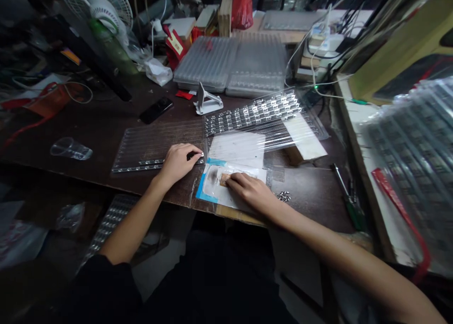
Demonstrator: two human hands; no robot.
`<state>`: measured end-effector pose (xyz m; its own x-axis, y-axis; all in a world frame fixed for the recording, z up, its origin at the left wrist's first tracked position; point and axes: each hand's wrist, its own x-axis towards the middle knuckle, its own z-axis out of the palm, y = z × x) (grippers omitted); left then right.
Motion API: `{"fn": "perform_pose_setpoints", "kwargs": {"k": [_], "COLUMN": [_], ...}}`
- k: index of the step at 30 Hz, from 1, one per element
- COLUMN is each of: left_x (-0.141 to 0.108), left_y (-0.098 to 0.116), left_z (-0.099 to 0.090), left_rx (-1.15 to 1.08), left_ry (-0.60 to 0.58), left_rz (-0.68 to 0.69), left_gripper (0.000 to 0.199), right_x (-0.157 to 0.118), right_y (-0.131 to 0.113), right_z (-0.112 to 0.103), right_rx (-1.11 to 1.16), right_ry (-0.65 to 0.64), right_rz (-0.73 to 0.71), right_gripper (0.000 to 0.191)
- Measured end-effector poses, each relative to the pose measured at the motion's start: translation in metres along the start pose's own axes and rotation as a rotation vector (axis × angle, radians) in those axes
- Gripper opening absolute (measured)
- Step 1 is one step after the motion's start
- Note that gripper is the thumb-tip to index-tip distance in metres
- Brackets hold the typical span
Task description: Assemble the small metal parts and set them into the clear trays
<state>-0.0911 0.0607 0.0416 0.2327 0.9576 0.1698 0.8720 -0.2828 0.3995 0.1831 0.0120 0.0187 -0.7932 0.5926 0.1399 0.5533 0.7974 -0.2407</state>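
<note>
My left hand (180, 162) is pinched at the right end of a clear ribbed tray (152, 142), its fingertips on a small shiny metal part (201, 155). Two rows of metal pieces (130, 169) lie along that tray's near edge. My right hand (246, 187) rests on a plastic-covered pad with blue edges (208, 191), fingers together at a small brown piece (224, 179). Whether the fingers grip it is hard to tell. Small metal pins (284, 196) lie loose just right of the pad. Behind, a second ribbed tray (269, 137) carries rows of shiny metal parts (253, 111).
A black phone (156, 110), a white stand (208, 102) and stacked clear trays (205, 62) are further back. A clear cup (71, 149) lies on its side at left. Screwdrivers (348, 203) lie at right, beside a raised white ledge (368, 173).
</note>
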Motion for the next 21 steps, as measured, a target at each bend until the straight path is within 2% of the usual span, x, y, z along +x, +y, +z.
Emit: {"fn": "perform_pose_setpoints", "kwargs": {"k": [4, 7, 10, 14, 16, 18, 21], "left_x": [0.003, 0.002, 0.001, 0.004, 0.01, 0.022, 0.054], "left_y": [0.0, -0.004, -0.008, -0.007, 0.002, 0.019, 0.056], "left_z": [0.0, -0.004, -0.012, -0.021, -0.023, -0.022, -0.012], "left_rx": [0.012, 0.057, 0.125, 0.193, 0.194, 0.175, 0.086], "left_ry": [-0.018, -0.048, -0.078, -0.11, -0.093, -0.061, -0.035], "left_rz": [0.018, 0.023, 0.015, 0.022, 0.032, 0.056, 0.155], "left_gripper": [0.02, 0.022, 0.022, 0.022, 0.023, 0.023, 0.022], "right_x": [0.002, 0.004, -0.002, -0.034, -0.051, -0.062, -0.065], "right_y": [-0.003, -0.004, 0.007, 0.036, 0.047, 0.052, 0.051], "right_z": [-0.001, -0.01, -0.033, -0.074, -0.086, -0.088, -0.076], "right_rx": [0.01, 0.056, 0.149, 0.228, 0.214, 0.178, 0.167], "right_ry": [-0.023, -0.04, -0.043, -0.1, -0.186, -0.265, -0.295], "right_rz": [0.003, 0.006, 0.095, 0.341, 0.498, 0.591, 0.542], "right_gripper": [0.027, 0.032, 0.033, 0.015, 0.019, 0.029, 0.02]}}
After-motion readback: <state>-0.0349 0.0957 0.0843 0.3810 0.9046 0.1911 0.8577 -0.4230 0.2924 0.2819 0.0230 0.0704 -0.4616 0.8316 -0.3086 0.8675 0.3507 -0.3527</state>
